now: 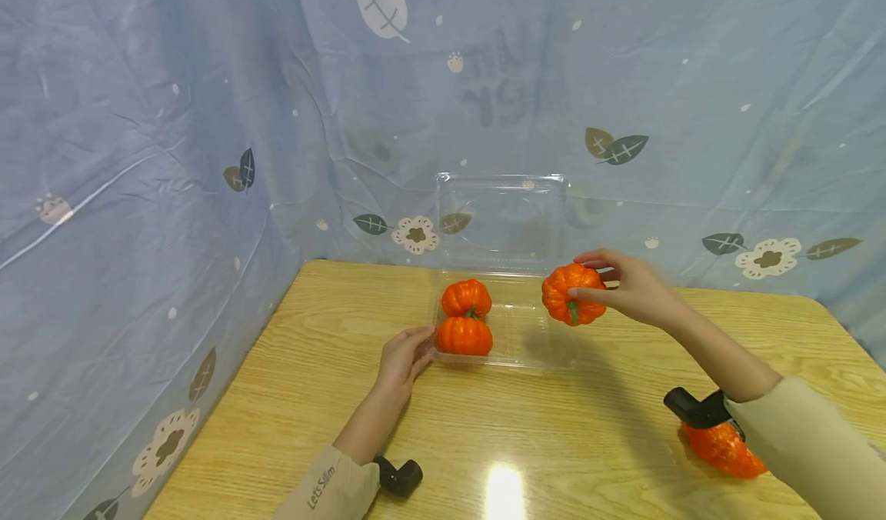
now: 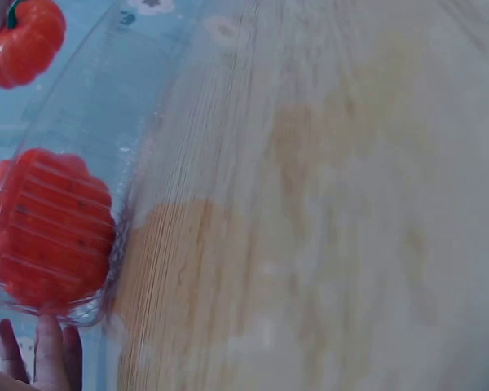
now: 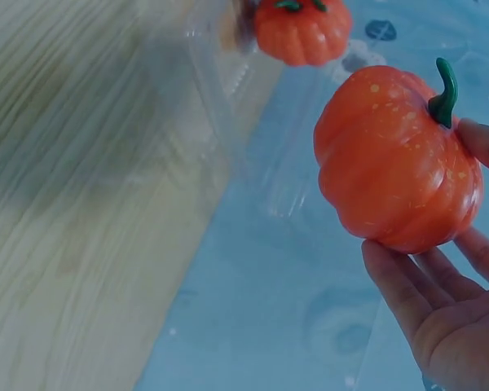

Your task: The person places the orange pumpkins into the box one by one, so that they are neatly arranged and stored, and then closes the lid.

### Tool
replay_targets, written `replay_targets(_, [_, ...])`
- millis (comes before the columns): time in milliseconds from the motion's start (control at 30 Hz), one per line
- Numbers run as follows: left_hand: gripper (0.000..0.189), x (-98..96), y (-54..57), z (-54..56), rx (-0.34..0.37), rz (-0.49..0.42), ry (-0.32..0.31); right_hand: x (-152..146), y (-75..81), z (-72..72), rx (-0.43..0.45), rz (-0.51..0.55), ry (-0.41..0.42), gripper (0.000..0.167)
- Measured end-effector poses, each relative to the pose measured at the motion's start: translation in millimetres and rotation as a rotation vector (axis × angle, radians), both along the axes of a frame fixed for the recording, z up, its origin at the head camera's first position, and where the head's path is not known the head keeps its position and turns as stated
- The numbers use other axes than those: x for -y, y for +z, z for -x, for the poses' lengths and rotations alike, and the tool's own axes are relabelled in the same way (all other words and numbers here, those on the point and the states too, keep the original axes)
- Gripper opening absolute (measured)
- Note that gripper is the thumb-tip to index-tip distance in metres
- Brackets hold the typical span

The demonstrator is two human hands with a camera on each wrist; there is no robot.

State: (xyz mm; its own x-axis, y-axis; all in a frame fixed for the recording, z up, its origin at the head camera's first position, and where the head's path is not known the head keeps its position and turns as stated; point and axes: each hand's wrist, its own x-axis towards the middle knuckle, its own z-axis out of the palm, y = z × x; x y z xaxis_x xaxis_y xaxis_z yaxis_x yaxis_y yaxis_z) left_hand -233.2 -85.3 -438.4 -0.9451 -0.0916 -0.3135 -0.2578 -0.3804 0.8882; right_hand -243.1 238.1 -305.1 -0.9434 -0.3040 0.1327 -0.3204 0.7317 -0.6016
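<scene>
My right hand holds an orange toy pumpkin with a green stem above the right part of a clear plastic container. In the right wrist view, the thumb lies near the pumpkin's stem, with the other fingers against its opposite side. Two more pumpkins sit in the container's left half, a rear one and a front one, stems facing each other. At the container's front left corner, my left hand touches the wall with fairly straight fingers. Its raised lid stands at the back.
Another orange object, partly hidden by the right sleeve and wrist camera, lies on the wooden table at the right. A blue patterned curtain hangs behind the table and along its left side.
</scene>
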Motion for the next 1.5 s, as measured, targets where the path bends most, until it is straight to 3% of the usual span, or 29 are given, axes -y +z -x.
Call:
replay_targets(1233, [0.020, 3.2, -5.4, 1.1, -0.021, 0.012, -0.038, 50.6, -40.8, 36.4, -0.004, -0.021, 0.163, 0.050])
replay_targets(1500, [0.022, 3.2, -4.3, 1.0, -0.017, 0.006, -0.045, 58.9, -51.1, 43.3, -0.038, -0.037, 0.192, 0.048])
